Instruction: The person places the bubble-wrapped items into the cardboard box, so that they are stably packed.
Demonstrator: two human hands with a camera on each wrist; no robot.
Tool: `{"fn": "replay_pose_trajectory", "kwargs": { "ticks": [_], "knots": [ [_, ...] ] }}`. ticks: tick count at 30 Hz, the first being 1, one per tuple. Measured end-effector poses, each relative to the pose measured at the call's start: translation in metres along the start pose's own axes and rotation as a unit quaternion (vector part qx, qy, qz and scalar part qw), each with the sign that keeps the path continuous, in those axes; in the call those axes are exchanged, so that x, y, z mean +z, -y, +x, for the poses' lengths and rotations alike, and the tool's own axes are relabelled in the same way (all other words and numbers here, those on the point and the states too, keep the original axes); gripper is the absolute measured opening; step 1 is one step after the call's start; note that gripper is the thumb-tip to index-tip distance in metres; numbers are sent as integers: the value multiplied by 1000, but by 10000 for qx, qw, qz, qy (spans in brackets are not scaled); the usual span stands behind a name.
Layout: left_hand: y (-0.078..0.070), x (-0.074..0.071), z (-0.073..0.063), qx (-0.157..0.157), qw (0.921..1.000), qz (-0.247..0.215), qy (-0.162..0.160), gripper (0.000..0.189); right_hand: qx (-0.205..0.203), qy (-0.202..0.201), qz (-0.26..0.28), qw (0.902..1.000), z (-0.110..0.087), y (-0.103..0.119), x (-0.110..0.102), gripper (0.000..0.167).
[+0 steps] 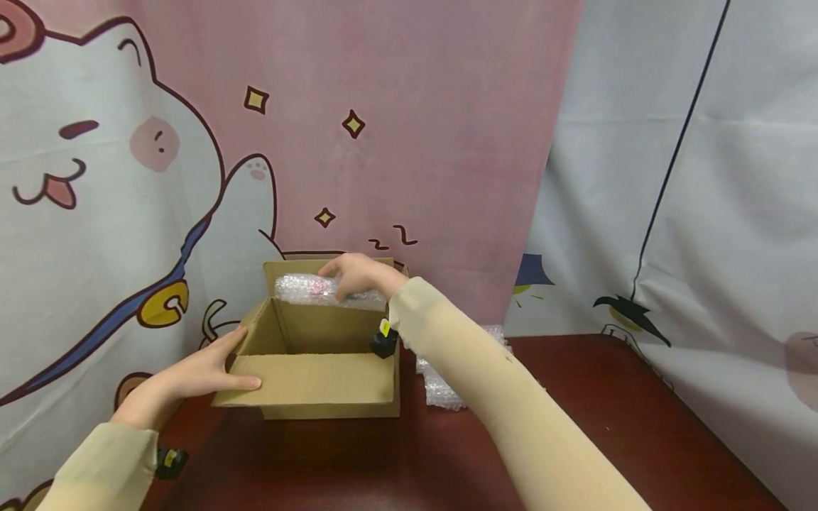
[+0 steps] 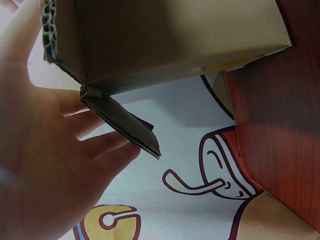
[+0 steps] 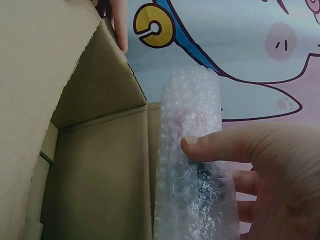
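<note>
Sleeve [image 1: 486, 376], R fingers [image 3: 212, 148] gripping bubble-wrapped pkg [image 3: 192, 110], "zz" [image 1: 404, 236] on backdrop [image 1: 447, 142]

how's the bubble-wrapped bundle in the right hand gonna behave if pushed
The bubble-wrapped bundle would probably roll, given its long, rounded shape. Its bubbled surface should give a little when squeezed. It's likely fairly stiff lengthwise, as it looks straight in the right hand.

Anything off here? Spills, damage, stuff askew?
Nothing stands out as spilled or plainly damaged. The cardboard box sits upright, open; the bubble-wrapped bundle in the right hand looks intact. One nitpick: the box's front flap has a ragged edge in the right wrist view, possibly just a rough cut.
</note>
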State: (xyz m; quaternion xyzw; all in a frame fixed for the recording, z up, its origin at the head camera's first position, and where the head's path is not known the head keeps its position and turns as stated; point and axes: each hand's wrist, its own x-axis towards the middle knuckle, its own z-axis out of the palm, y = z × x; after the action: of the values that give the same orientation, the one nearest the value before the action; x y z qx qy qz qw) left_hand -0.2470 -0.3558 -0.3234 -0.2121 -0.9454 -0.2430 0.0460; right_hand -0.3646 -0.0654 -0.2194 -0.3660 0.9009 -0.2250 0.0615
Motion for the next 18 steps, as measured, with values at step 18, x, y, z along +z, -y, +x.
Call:
{"fn": "replay_pose_trajectory", "kwargs": {
  "ticks": [18],
  "knots": [
    [2,0,1,115,9999,-80,-22,107,166,108,-55,9998,9,-11,19,65]
  ]
}}
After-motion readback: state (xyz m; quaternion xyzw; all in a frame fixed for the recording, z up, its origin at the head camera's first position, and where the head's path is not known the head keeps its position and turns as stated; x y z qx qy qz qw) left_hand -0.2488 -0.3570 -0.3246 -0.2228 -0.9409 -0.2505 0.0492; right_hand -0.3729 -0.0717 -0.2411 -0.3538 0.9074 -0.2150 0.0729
